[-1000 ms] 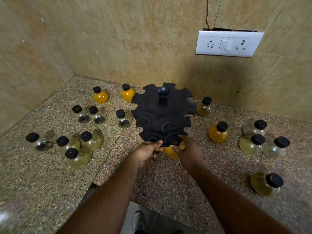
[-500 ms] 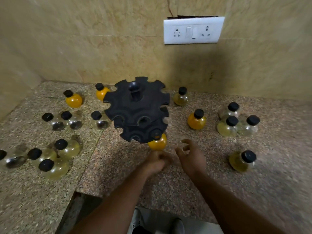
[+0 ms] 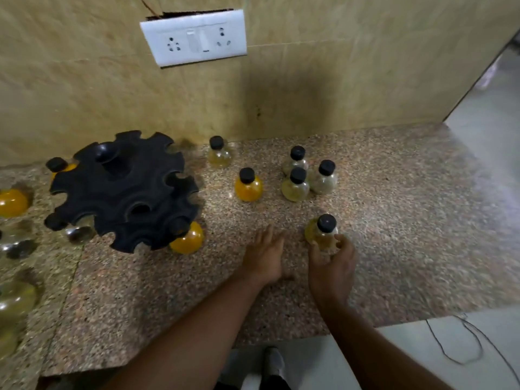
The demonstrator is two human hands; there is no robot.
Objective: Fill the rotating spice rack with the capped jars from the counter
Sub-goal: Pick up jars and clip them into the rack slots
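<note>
The black rotating spice rack (image 3: pixel 123 190) stands on the granite counter (image 3: pixel 394 220) at the left. One orange jar (image 3: pixel 187 239) with a black cap hangs in a slot at the rack's near edge. My right hand (image 3: pixel 332 263) wraps around the lower body of a pale yellow-green capped jar (image 3: pixel 320 230) that stands on the counter. My left hand (image 3: pixel 264 254) lies flat on the counter just left of that jar, fingers spread, holding nothing. An orange jar (image 3: pixel 249 184) and three pale jars (image 3: pixel 308 177) stand further back.
Another pale jar (image 3: pixel 219 153) stands by the wall behind the rack. More jars, orange (image 3: pixel 11 202) and clear (image 3: pixel 17 302), sit at the far left edge. A white socket plate (image 3: pixel 194 38) is on the tiled wall. The counter ends at the right, with floor beyond.
Both hands left the rack after the orange jar went into its near slot and moved right. My right hand has closed around the pale jar; the view has swung right.
</note>
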